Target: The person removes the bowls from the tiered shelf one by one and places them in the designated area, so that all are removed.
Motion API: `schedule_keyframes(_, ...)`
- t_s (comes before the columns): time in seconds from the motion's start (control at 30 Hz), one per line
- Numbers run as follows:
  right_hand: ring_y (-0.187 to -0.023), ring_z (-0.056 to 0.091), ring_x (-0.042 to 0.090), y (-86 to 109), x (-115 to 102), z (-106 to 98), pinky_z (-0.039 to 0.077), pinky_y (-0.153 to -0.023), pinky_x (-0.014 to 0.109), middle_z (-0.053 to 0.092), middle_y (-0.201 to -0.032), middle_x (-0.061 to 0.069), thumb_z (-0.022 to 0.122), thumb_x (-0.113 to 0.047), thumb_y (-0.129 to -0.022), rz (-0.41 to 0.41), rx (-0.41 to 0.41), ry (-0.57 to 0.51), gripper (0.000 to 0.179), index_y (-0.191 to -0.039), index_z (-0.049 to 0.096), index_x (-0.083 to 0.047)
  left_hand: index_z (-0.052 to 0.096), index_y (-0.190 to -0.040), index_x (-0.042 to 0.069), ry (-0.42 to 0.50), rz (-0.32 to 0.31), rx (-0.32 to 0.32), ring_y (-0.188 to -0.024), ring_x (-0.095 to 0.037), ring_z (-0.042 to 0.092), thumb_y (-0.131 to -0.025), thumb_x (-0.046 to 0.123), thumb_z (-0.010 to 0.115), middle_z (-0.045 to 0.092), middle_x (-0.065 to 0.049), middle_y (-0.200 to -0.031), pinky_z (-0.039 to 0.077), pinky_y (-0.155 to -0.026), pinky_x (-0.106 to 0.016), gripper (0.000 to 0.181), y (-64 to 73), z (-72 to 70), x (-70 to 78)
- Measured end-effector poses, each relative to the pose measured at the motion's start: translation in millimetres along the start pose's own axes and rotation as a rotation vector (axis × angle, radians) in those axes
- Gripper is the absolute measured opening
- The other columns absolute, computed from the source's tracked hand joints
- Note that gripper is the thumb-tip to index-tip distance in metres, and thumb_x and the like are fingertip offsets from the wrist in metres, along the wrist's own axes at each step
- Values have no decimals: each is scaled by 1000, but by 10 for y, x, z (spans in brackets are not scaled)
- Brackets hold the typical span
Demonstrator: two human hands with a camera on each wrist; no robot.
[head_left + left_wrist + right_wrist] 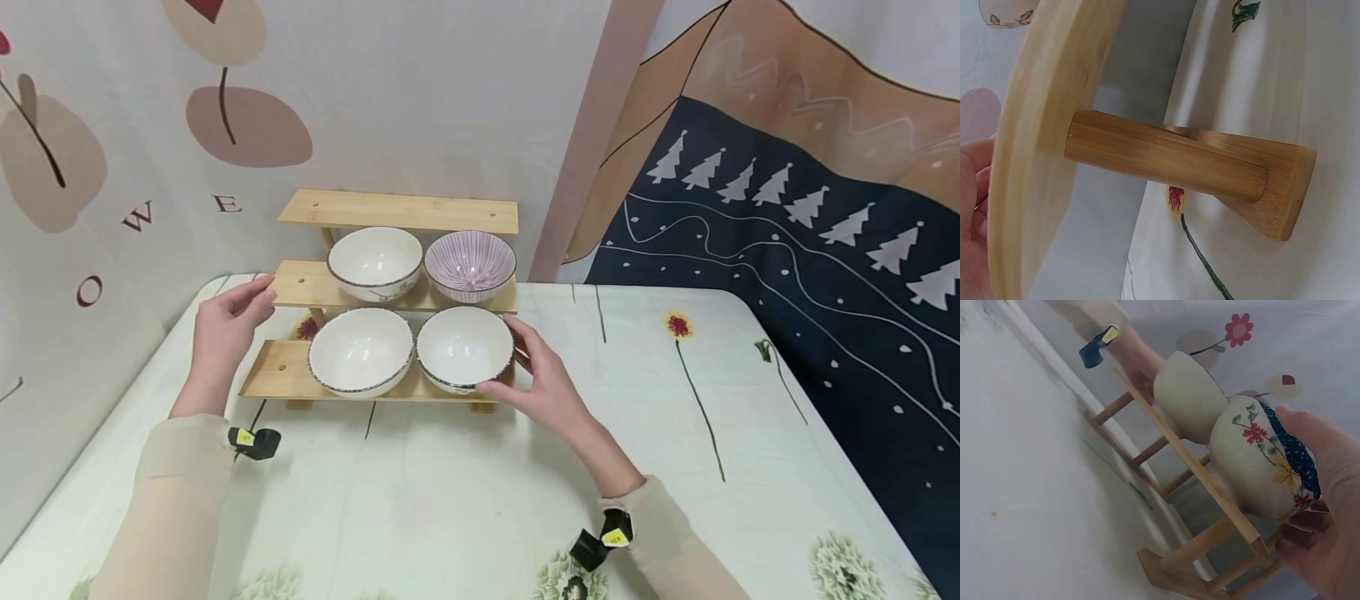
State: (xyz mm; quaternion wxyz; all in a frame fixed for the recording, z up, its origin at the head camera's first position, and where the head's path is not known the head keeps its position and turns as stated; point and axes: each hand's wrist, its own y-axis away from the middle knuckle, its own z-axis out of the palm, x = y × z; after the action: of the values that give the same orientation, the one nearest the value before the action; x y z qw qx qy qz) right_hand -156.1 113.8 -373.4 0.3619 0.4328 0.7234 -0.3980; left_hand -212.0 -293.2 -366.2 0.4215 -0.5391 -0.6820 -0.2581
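A three-tier wooden display shelf stands on the cloth-covered table. My right hand grips the white bowl at the right of the bottom tier, thumb at its rim and fingers around its far side. Red and yellow flowers and a blue rim band decorate that bowl's outside in the right wrist view. Left of it sits another white bowl. On the middle tier are a white bowl and a purple-striped bowl. My left hand is at the middle board's left end, fingers loosely bent against it.
The top board carries nothing. Behind the shelf hangs a pale printed curtain, with a dark panel of white trees to the right. A flower-printed tablecloth spreads in front and to the right.
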Motion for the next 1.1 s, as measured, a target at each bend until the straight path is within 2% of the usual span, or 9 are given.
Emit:
schedule_keyframes(0.2, -143, 44, 29, -10, -7, 43, 43, -119, 52, 41, -156, 11, 87, -17, -77, 27, -4, -21, 99, -156, 28, -13, 49, -147, 11, -4, 7, 5, -87, 25, 53, -101, 48, 49, 49, -16, -151, 52, -88, -1, 59, 0, 5, 1)
schedule_keyframes(0.4, -143, 42, 31, -29, -22, 102, 43, -118, 56, 40, -156, 13, 88, -12, -74, 34, 8, -58, 105, -157, 24, -12, 49, -147, 11, -3, 4, 10, -89, 23, 54, -101, 47, 49, 49, -16, -151, 52, -87, 0, 58, 4, 10, 8)
schedule_keyframes(0.73, -140, 43, 32, -58, -44, 176, 47, -116, 52, 32, -160, 10, 90, -11, -70, 45, 12, -106, 114, -159, 19, -12, 50, -146, 10, 23, 6, 13, -85, 26, 52, -101, 44, 51, 48, -18, -151, 51, -83, 3, 57, -3, 11, 1)
schedule_keyframes(0.93, -145, 37, 31, -56, -58, 208, 39, -121, 54, 29, -162, 9, 92, -16, -69, 88, 39, -65, 118, -159, 16, -13, 50, -147, 11, 15, 0, 13, -88, 25, 53, -101, 45, 50, 48, -17, -151, 52, -85, 2, 57, -3, 16, 11)
schedule_keyframes(1.1, -146, 35, 32, -55, -64, 241, 37, -123, 56, 28, -163, 10, 93, -19, -67, 113, 53, -47, 122, -160, 15, -15, 49, -147, 12, -8, 0, 11, -98, 19, 58, -102, 47, 49, 48, -16, -152, 52, -89, -1, 57, 0, 16, 4)
